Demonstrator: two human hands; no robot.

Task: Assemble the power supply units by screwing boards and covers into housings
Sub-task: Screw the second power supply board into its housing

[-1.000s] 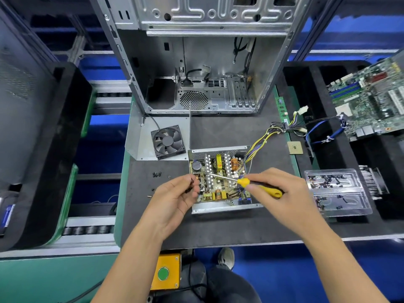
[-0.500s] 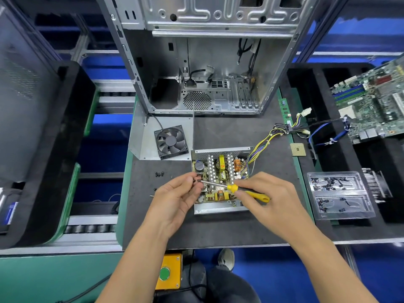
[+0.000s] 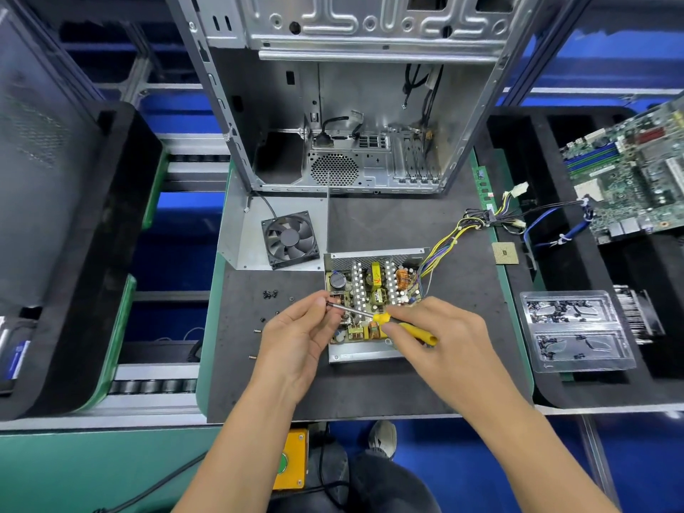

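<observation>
Since a second ago the screwdriver (image 3: 385,322) tip has swung left, into the left hand (image 3: 296,340). That hand's curled fingers pinch a small screw at the tip, over the left edge of the open power supply unit (image 3: 374,301) on the table (image 3: 388,386). The right hand (image 3: 444,342), over its front right corner, grips the yellow handle.
</observation>
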